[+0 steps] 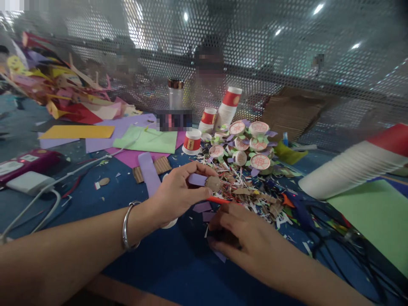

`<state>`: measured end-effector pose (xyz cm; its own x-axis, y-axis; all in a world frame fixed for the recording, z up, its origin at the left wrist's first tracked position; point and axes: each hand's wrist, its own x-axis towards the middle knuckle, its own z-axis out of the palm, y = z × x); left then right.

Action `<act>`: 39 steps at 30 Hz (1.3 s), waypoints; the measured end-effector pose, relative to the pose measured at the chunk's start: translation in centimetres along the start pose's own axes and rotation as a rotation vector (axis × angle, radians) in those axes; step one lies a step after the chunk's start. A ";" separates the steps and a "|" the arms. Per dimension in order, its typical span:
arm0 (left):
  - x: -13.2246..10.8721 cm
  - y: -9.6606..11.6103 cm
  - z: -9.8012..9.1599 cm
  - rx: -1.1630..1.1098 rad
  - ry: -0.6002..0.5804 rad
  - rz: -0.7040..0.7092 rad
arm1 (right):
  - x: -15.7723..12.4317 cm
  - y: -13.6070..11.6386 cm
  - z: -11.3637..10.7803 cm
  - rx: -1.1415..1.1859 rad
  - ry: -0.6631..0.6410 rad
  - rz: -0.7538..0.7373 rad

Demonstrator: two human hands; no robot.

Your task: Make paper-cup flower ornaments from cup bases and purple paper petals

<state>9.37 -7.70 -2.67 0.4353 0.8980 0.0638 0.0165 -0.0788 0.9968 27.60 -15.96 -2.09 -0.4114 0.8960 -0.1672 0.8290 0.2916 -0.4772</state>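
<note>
In the head view, the left hand (178, 191) has its thumb and fingers pinched around a small cardboard disc (213, 183), which sits at the fingertips with a purple tab (196, 180) against it, just inside the curled forefinger. A red stick (219, 199) runs from beside the left thumb tip toward the knuckles of the right hand (245, 238); which hand grips it is hard to say. The right fingers are bent downward next to loose purple paper pieces (208, 216) on the blue tabletop (165, 263), and I cannot tell whether they hold anything. Just beyond both sets of fingertips spreads a heap of paper scraps (245, 193), with a cluster of round cup ends (260, 161) marked in red behind it. A red-and-white paper cup (191, 142) stands upside down past the left fingers, and a purple strip (148, 170) lies to their left across corrugated cardboard (163, 165). Well to the right of the right fingers, a long stack of cups (347, 170) lies on its side near a green sheet (379, 225)
</note>
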 end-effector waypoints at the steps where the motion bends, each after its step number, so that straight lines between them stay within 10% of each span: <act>1: 0.0 0.0 0.0 -0.001 0.004 0.004 | -0.1 -0.1 0.0 0.003 -0.020 0.010; 15: -0.1 -0.3 -0.1 -0.055 -0.051 -0.020 | -0.5 -0.3 -0.4 0.440 -0.075 0.119; 26: -0.7 -0.1 0.3 0.024 -0.097 0.127 | -0.7 1.2 -1.3 1.121 0.509 0.144; 39: -1.5 0.4 0.9 0.035 -0.155 0.115 | -0.2 1.3 -0.9 1.259 0.533 0.186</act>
<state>9.52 -9.43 -2.37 0.5698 0.8047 0.1664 -0.0111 -0.1949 0.9808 29.05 -15.42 -1.87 0.0967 0.9900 -0.1031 -0.1607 -0.0867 -0.9832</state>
